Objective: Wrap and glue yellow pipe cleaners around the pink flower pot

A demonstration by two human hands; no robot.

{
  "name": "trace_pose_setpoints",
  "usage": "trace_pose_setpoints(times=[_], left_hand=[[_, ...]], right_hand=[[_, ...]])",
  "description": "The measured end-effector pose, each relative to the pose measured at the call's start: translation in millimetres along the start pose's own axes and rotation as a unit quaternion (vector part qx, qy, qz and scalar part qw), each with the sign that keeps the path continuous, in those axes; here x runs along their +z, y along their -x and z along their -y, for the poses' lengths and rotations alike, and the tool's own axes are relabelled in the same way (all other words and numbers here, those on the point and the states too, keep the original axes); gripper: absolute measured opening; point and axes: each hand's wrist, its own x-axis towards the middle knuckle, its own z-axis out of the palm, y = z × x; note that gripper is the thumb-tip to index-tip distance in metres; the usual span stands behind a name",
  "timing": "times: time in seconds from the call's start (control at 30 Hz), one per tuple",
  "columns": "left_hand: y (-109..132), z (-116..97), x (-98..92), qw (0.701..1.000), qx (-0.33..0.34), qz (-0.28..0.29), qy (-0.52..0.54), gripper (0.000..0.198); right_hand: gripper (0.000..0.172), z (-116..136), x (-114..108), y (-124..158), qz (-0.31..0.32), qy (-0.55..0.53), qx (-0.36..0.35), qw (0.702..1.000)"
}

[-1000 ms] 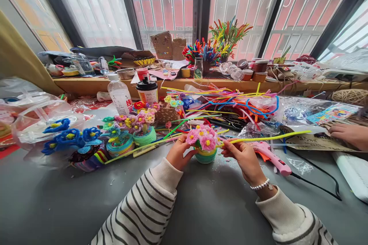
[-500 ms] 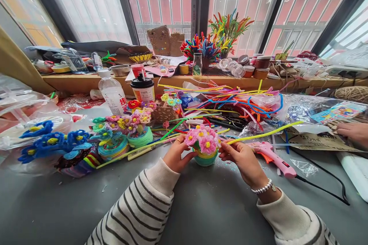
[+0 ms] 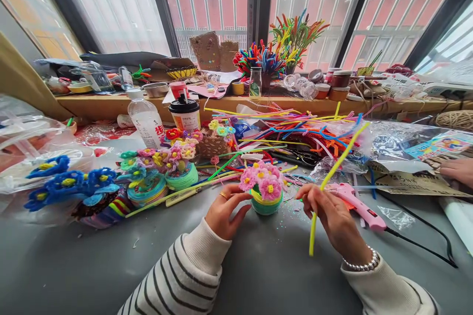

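A small pot (image 3: 266, 204) wound in yellow and turquoise pipe cleaner stands upright on the grey table, topped with pink fuzzy flowers (image 3: 263, 180) with yellow and orange centres. At its left side is my left hand (image 3: 224, 212), thumb and index finger apart, with the fingertips at the pot's edge; whether they press on it I cannot tell. To the right of the pot, my right hand (image 3: 328, 216) is closed around a yellow pipe cleaner (image 3: 343, 153), which slants from upper right to below the fingers.
Finished flower pots stand at left, blue-flowered (image 3: 70, 182) and multicoloured (image 3: 181, 174). A pink glue gun (image 3: 364, 209) with a black cord lies at right. Behind are loose pipe cleaners (image 3: 288, 130), a water bottle (image 3: 145, 120) and a lidded cup (image 3: 185, 115). Another person's hand (image 3: 458, 170) shows at far right.
My right hand has moved right and away from the pot. The yellow pipe cleaner has swung from nearly level to steeply slanted. My left hand has drawn slightly left.
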Motion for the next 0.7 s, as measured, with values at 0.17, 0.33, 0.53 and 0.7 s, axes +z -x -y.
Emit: trace_pose_setpoints(times=[0.17, 0.33, 0.53, 0.7], left_hand=[[14, -1, 6.4, 0.999, 0.032, 0.005, -0.023, 0.026], [17, -1, 11.0, 0.999, 0.046, 0.01, -0.026, 0.029], [16, -7, 10.6, 0.999, 0.033, 0.009, -0.041, 0.029], [17, -7, 11.7, 0.998, 0.041, 0.021, -0.03, 0.03]], right_hand=[[0.032, 3, -2, 10, 0.212, 0.267, -0.117, 0.933], [0.022, 3, 11, 3, 0.245, 0.435, -0.248, 0.83], [0.021, 3, 22, -2, 0.23, 0.531, -0.283, 0.765], [0.017, 0, 25, -4, 0.233, 0.54, -0.279, 0.759]])
